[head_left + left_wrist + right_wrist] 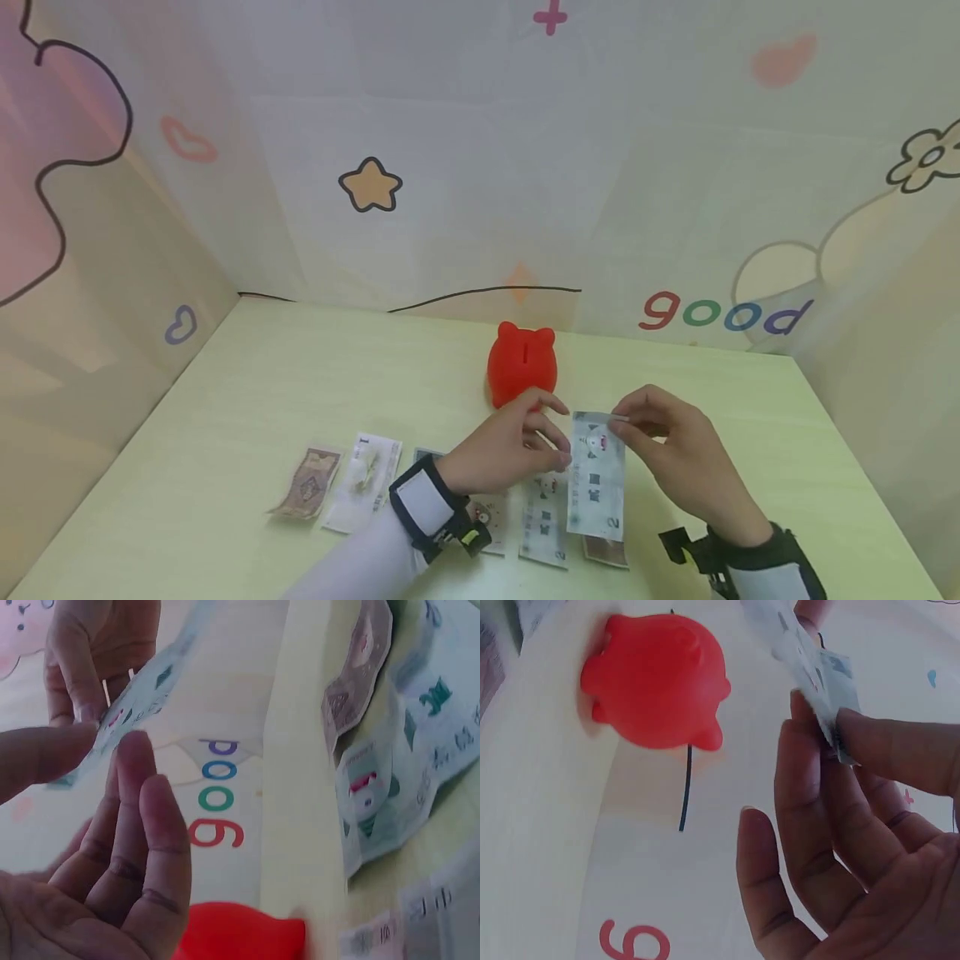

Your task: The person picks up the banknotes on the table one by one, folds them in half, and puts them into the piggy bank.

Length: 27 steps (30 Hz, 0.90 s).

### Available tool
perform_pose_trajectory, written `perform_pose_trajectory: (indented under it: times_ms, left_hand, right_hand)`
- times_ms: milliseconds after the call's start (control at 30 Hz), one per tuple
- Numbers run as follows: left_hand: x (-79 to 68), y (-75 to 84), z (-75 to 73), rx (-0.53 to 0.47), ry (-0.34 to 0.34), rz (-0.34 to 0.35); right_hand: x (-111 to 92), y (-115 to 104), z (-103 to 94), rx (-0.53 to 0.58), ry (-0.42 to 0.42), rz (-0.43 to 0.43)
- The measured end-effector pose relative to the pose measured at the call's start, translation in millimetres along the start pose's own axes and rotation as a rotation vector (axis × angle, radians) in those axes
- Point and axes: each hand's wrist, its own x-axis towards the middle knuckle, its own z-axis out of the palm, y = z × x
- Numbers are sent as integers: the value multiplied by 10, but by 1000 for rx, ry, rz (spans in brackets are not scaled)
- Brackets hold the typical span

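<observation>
My right hand (678, 458) pinches a pale green banknote (596, 483) marked 2 near its upper right corner, thumb against forefinger. The note hangs upright above the table, facing me. At its left edge is my left hand (498, 450), fingertips close to the paper and fingers loosely bent; in the left wrist view a small gap shows between thumb (52, 754) and fingers. A second green banknote (543, 533) lies on the table beneath, beside a brown banknote (606, 552) partly covered by the held one. Behind the hands stands a red piggy bank (521, 367) with a slot on top.
On the left of the table (360, 367) lie a brown banknote (307, 483) and a white banknote (378, 467) marked 1. My left wrist partly hides a pinkish banknote (491, 525) and a dark-edged one (427, 455). A printed cloth (465, 208) rises behind the table.
</observation>
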Motion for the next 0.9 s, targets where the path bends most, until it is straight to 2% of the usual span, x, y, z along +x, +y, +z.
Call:
perform_pose_trajectory:
  times_ms: [133,267,433,600,633,767,900]
  left_hand:
    - [-38,-20,-118,53,-30,4]
    - [-72,31,-241,99,-34,20]
    - [-122,93,-392,114,15,29]
    - [-168,124,-504,125,65,33]
    - [-188,169,-512,124,74,37]
    - [-195,168,-550,122,112,59]
    - [-189,122,-588,140,148,61]
  right_hand:
    - [84,-40,76,27,8,-34]
    - [184,-93,145,65,8,-46]
    - [308,-149,218,152,9,-48]
    - [384,-185,302,252,5,-7]
    - [390,-185,318,267,-1,10]
    - [376,-197,348,308,-53,61]
    - [367,-207,344,311,-100,62]
